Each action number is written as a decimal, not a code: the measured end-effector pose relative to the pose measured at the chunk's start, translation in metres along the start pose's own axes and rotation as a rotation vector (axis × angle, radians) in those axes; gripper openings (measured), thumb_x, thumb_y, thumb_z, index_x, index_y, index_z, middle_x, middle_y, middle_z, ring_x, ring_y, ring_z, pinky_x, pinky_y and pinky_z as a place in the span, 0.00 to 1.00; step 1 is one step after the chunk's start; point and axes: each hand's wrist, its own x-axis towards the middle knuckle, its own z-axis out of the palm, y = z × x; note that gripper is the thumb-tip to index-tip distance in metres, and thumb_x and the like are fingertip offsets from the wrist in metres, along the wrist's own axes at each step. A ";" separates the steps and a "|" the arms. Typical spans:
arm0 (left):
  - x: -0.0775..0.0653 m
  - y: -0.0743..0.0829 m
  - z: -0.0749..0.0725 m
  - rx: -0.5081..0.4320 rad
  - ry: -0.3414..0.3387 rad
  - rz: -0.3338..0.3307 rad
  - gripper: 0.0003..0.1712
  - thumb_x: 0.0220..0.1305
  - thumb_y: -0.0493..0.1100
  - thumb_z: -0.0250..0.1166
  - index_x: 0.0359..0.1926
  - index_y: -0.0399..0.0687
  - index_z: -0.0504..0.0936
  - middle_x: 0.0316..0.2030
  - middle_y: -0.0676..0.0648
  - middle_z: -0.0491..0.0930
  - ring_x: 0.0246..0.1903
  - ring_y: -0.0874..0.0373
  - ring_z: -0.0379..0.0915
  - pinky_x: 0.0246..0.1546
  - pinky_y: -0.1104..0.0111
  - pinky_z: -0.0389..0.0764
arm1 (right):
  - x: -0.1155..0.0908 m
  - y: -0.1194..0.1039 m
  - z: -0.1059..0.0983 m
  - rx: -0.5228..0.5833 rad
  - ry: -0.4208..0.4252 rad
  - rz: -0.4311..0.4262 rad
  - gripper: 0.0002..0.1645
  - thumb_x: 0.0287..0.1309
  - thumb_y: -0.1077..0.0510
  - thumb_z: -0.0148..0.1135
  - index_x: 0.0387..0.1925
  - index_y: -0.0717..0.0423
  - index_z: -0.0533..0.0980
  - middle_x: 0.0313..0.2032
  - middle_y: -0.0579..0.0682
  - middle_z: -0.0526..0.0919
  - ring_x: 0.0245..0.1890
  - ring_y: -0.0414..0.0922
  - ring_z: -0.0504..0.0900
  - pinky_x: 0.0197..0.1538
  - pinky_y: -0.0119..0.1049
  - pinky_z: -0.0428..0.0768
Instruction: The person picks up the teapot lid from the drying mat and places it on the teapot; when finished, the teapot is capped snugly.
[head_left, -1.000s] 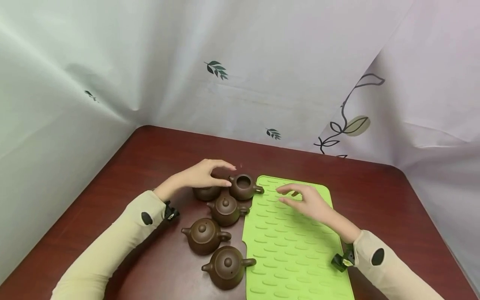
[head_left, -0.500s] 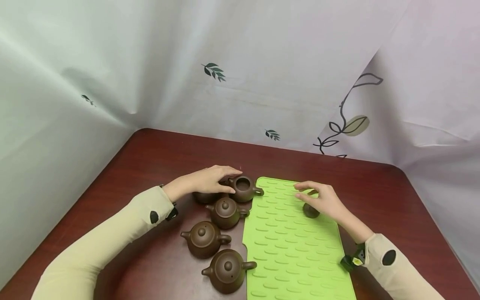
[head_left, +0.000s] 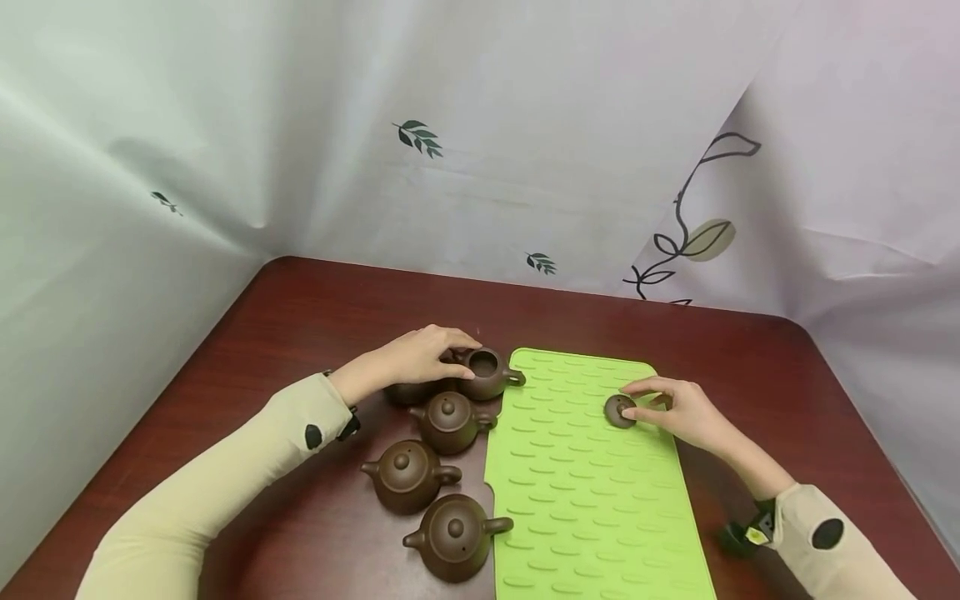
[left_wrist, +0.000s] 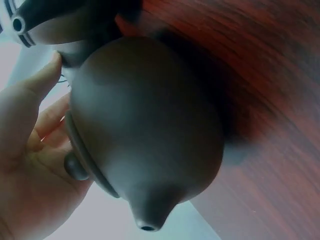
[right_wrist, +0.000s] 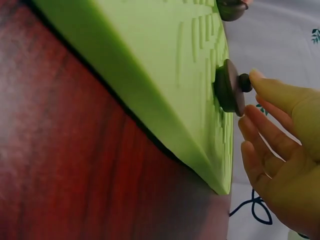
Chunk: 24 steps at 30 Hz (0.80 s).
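My left hand (head_left: 422, 357) grips the spout side of a lidless brown teapot (head_left: 491, 379), its thumb and fingertips at the rim. Beneath that hand stands a lidded teapot (left_wrist: 150, 120), which fills much of the left wrist view and is mostly hidden in the head view. My right hand (head_left: 686, 408) is at a small round brown lid (head_left: 617, 408) lying knob up on the green mat (head_left: 570, 483). In the right wrist view the thumb tip meets the lid's knob (right_wrist: 245, 83), while the other fingers (right_wrist: 267, 135) spread loosely beside its edge.
Three more lidded teapots, one behind (head_left: 448, 421), one in the middle (head_left: 407, 477) and one in front (head_left: 453, 537), stand along the mat's left edge, handles toward it. The dark red table (head_left: 337, 287) is backed by a pale patterned curtain (head_left: 480, 200).
My right hand has moved right across the mat to the lid, which was hidden under it before. My left hand has shifted slightly right and closed onto the lidless teapot.
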 end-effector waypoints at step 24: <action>0.000 -0.001 0.000 -0.073 -0.007 0.017 0.30 0.60 0.52 0.64 0.60 0.43 0.73 0.57 0.41 0.74 0.55 0.51 0.72 0.52 0.60 0.75 | 0.003 0.001 0.008 -0.034 0.037 -0.083 0.11 0.51 0.50 0.69 0.38 0.43 0.83 0.42 0.43 0.83 0.40 0.35 0.79 0.39 0.31 0.79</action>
